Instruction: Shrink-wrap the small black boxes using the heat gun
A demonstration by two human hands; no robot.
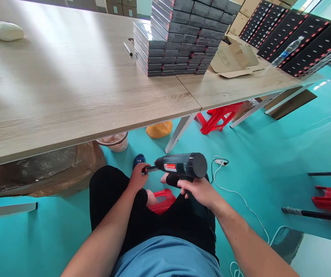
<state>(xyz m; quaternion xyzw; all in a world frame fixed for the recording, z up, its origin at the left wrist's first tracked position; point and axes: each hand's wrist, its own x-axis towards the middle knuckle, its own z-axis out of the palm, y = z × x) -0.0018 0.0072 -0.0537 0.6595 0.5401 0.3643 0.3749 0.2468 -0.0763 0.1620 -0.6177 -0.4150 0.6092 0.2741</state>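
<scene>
The right grip (201, 191) wraps the heat gun (181, 164) by its handle, steadying it and aiming its nozzle (152, 168) leftward. Just beyond the nozzle, the left grip (138, 177) pinches a small dark piece (145, 169), apparently keeping it in line.

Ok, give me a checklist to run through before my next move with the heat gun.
1. Right hand has its grip on the handle of the heat gun: ok.
2. Left hand well away from the nozzle: not ok, its fingers are right by the tip, around a small dark item.
3. Heat gun switched off or on: cannot tell.
4. Heat gun plugged into the power strip: cannot tell, the black cord's path to the gun is partly hidden.
5. Stacked boxes standing on the table, not toppled: ok.
</scene>
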